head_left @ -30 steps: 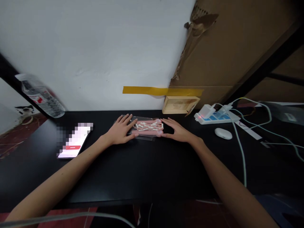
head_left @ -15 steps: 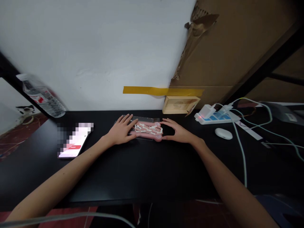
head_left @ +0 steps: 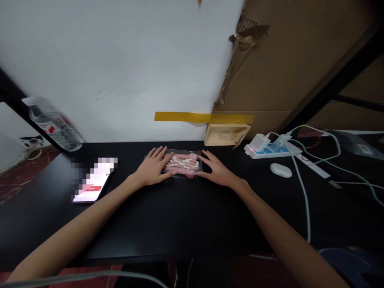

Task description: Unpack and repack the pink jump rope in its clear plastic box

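A skipping rope point(head_left: 182, 163) with pink handles and pink and white beads lies folded up with a clear plastic package point(head_left: 198, 153) on the desk. My left hand point(head_left: 152, 169) rests over the package's left end with fingers spread, hiding that end. At the right end is my right hand point(head_left: 217, 171), its fingers and thumb stretched apart, the tips at the package's corners. One rounded handle end shows between its thumb and fingers. Whether the rope lies wholly inside the package I cannot tell.
On the left are a lit phone point(head_left: 94, 182) and a plastic bottle point(head_left: 55, 124). At the back stands a shallow wooden box point(head_left: 225, 135). To the right lie a power strip point(head_left: 273, 150) with plugged chargers, a white earbud case point(head_left: 281, 170) and loose cables point(head_left: 302, 192).
My right hand has moved left with the skipping rope's right end. Its handles, which stuck out past the package's right edge, now lie within that edge. My left hand has stayed almost in place.
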A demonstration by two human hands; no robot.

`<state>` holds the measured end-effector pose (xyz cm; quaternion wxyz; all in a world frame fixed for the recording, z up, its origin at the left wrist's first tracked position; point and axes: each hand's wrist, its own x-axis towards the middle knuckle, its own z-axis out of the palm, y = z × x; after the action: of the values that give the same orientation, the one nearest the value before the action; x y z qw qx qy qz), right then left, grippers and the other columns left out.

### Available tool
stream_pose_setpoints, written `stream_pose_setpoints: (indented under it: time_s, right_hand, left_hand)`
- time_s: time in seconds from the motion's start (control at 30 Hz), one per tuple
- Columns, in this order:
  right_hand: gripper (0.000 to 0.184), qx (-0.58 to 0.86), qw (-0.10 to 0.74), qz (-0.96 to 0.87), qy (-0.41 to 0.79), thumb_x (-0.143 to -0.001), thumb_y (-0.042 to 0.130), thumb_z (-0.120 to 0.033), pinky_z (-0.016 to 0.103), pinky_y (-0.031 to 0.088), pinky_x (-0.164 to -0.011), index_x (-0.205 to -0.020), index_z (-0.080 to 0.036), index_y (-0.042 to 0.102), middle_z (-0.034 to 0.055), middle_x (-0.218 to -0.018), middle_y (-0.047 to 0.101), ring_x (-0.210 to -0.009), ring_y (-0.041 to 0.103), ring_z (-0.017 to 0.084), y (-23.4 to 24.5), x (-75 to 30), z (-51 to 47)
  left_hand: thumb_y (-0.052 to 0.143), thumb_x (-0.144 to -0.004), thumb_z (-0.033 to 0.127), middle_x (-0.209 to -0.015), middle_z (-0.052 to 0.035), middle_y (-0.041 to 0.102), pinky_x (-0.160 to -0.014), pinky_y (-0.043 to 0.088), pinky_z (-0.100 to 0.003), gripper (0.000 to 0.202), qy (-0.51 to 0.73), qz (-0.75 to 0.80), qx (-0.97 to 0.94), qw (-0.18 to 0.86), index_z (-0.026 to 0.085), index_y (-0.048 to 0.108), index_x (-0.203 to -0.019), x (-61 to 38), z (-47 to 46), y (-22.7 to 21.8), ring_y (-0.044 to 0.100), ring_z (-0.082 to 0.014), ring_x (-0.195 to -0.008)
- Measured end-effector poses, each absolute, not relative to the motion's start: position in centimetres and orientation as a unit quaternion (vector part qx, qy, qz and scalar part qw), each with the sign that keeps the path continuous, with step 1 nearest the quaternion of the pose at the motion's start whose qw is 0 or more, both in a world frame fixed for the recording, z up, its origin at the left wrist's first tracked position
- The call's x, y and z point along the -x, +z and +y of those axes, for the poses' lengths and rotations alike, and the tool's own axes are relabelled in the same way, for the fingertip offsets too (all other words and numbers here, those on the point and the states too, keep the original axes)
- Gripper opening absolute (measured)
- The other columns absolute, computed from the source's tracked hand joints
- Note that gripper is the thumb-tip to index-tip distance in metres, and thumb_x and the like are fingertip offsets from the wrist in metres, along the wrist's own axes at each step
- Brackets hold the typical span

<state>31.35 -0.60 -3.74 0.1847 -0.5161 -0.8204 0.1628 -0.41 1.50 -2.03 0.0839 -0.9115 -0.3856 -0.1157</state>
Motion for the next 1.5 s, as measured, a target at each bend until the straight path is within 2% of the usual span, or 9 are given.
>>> stream_pose_setpoints:
  time_s: [0.43, 0.67, 0.73, 0.83, 0.97, 1.07, 1.23, 1.37, 1.5]
  right_hand:
    - [0.082, 0.502, 0.192, -0.828, 0.159, -0.079, 0.062, -0.076, 0.063, 0.023, -0.120, -0.152, -0.045, 0.037, 0.0006, -0.166, 0.024, -0.152, 0.019, 0.038, -4.4, -30.5, -0.4]
    - [0.089, 0.534, 0.169, -0.812, 0.168, -0.077, 0.062, -0.078, 0.059, 0.021, -0.122, -0.153, -0.037, 0.040, 0.0057, -0.168, 0.018, -0.153, 0.012, 0.039, -3.9, -29.7, -0.7]
    - [0.080, 0.525, 0.178, -0.812, 0.183, -0.081, 0.060, -0.075, 0.059, 0.024, -0.121, -0.148, -0.035, 0.047, 0.0073, -0.165, 0.027, -0.153, 0.017, 0.037, -3.6, -30.3, -0.6]
    - [0.056, 0.500, 0.237, -0.814, 0.177, -0.090, 0.055, -0.066, 0.056, 0.033, -0.117, -0.132, -0.029, 0.061, 0.0107, -0.148, 0.052, -0.144, 0.039, 0.034, -3.4, -31.7, -0.2]
    - [0.056, 0.525, 0.305, -0.780, 0.152, -0.091, 0.056, -0.058, 0.057, 0.042, -0.110, -0.135, -0.025, 0.054, 0.0131, -0.135, 0.062, -0.128, 0.056, 0.034, -3.7, -32.9, 0.4]
    - [0.058, 0.507, 0.303, -0.792, 0.155, -0.092, 0.055, -0.056, 0.056, 0.038, -0.114, -0.141, -0.026, 0.049, 0.0130, -0.143, 0.057, -0.134, 0.052, 0.033, -4.0, -32.8, 0.5]
    - [0.047, 0.464, 0.254, -0.831, 0.171, -0.097, 0.049, -0.052, 0.056, 0.031, -0.119, -0.136, -0.027, 0.058, 0.0092, -0.149, 0.053, -0.145, 0.040, 0.030, -4.0, -31.7, 0.0]
    - [0.052, 0.476, 0.198, -0.835, 0.192, -0.099, 0.044, -0.054, 0.062, 0.020, -0.122, -0.147, -0.036, 0.048, 0.0025, -0.159, 0.040, -0.152, 0.023, 0.030, -3.8, -31.9, -0.1]
    - [0.059, 0.485, 0.186, -0.823, 0.232, -0.096, 0.048, -0.059, 0.060, 0.017, -0.123, -0.150, -0.035, 0.045, 0.0022, -0.163, 0.032, -0.154, 0.016, 0.030, -3.0, -33.6, -0.1]
  left_hand:
    - [0.036, -0.096, 0.069, -0.162, -0.0132, 0.030, -0.119, 0.019, -0.054, 0.074, -0.117, -0.373, 0.917, 0.082, 0.023, 0.030, -0.153, -0.4, 0.7, -2.1, 0.025, -0.0361, -0.149]
    - [0.032, -0.097, 0.071, -0.161, -0.0166, 0.031, -0.120, 0.019, -0.052, 0.076, -0.110, -0.382, 0.913, 0.096, 0.018, 0.034, -0.152, -0.9, 0.3, -2.1, 0.026, -0.0361, -0.149]
    - [0.032, -0.096, 0.071, -0.161, -0.0153, 0.032, -0.120, 0.020, -0.053, 0.076, -0.118, -0.389, 0.909, 0.093, 0.020, 0.034, -0.152, -1.0, 0.2, -2.2, 0.027, -0.0360, -0.149]
    - [0.034, -0.096, 0.072, -0.161, -0.0123, 0.034, -0.119, 0.021, -0.053, 0.074, -0.130, -0.393, 0.906, 0.087, 0.023, 0.033, -0.152, -1.1, 0.2, -2.3, 0.027, -0.0352, -0.149]
    - [0.036, -0.096, 0.071, -0.161, -0.0119, 0.033, -0.119, 0.021, -0.053, 0.073, -0.130, -0.390, 0.908, 0.085, 0.024, 0.034, -0.153, -1.1, 0.2, -2.3, 0.027, -0.0348, -0.149]
    - [0.034, -0.096, 0.071, -0.160, -0.0130, 0.034, -0.120, 0.021, -0.052, 0.075, -0.127, -0.393, 0.907, 0.086, 0.022, 0.036, -0.152, -1.2, 0.1, -2.3, 0.027, -0.0345, -0.149]
    - [0.033, -0.095, 0.074, -0.160, -0.0144, 0.034, -0.120, 0.020, -0.051, 0.079, -0.128, -0.399, 0.904, 0.084, 0.019, 0.037, -0.152, -1.3, 0.1, -2.3, 0.028, -0.0344, -0.149]
    - [0.036, -0.095, 0.073, -0.160, -0.0140, 0.035, -0.120, 0.021, -0.052, 0.077, -0.131, -0.408, 0.899, 0.086, 0.020, 0.037, -0.151, -1.2, 0.3, -2.4, 0.029, -0.0352, -0.148]
    - [0.039, -0.095, 0.070, -0.158, -0.0143, 0.037, -0.118, 0.024, -0.052, 0.074, -0.129, -0.419, 0.893, 0.102, 0.021, 0.036, -0.151, -0.9, 0.7, -2.7, 0.031, -0.0355, -0.147]
